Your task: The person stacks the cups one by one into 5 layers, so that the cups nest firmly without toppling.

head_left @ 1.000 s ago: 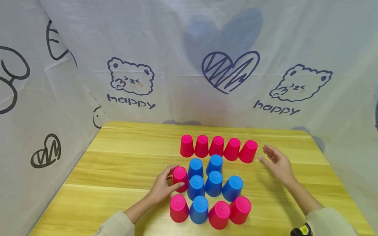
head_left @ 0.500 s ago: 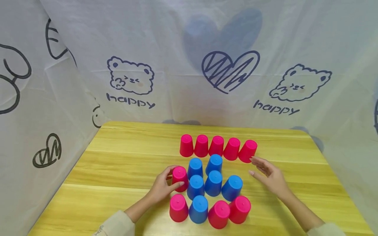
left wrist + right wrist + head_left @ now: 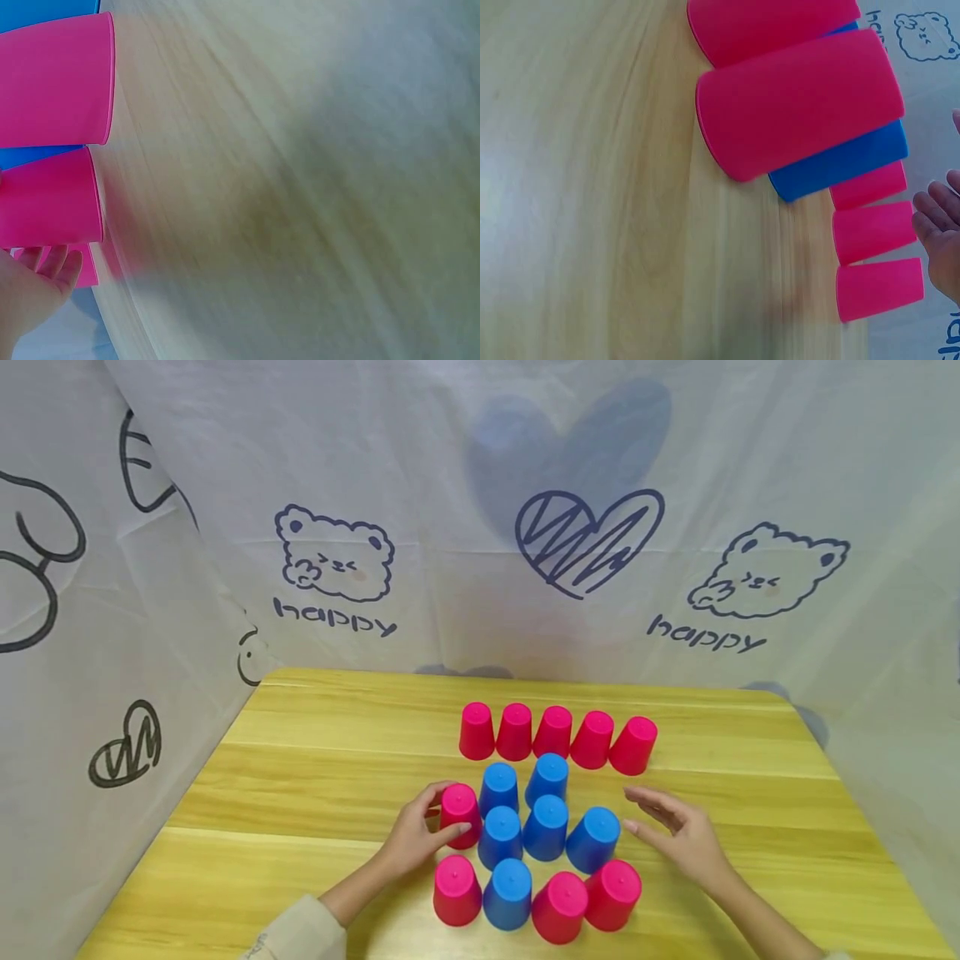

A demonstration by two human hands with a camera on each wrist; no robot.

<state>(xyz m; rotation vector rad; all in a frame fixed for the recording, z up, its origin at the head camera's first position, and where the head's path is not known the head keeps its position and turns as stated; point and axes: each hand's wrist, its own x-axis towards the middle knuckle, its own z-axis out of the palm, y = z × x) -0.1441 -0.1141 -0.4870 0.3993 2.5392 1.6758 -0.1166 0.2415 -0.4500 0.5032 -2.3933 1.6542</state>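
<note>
Upside-down pink and blue plastic cups stand on a table. In the head view my left hand [image 3: 411, 839] grips a pink cup [image 3: 459, 814] at the left end of the middle row, thumb in front and fingers behind. The left wrist view shows that hand's fingers [image 3: 56, 266] along the side of the pink cup [image 3: 52, 199]. My right hand [image 3: 686, 837] is just right of the rightmost blue cup [image 3: 594, 841], fingers extended and thumb apart, holding nothing. Several more blue cups [image 3: 546, 828] stand between the hands.
Behind, a row of several pink cups [image 3: 557, 732] crosses the wooden table [image 3: 315, 760]. Nearest the person are a pink cup [image 3: 456, 892], a blue cup [image 3: 507, 896] and two more pink cups [image 3: 560, 908]. A white cloth [image 3: 450, 577] with drawings hangs behind the table.
My right hand has come down and left, from beside the back pink row to beside the rightmost blue cup. My left hand stays on its pink cup; the cups have not moved.
</note>
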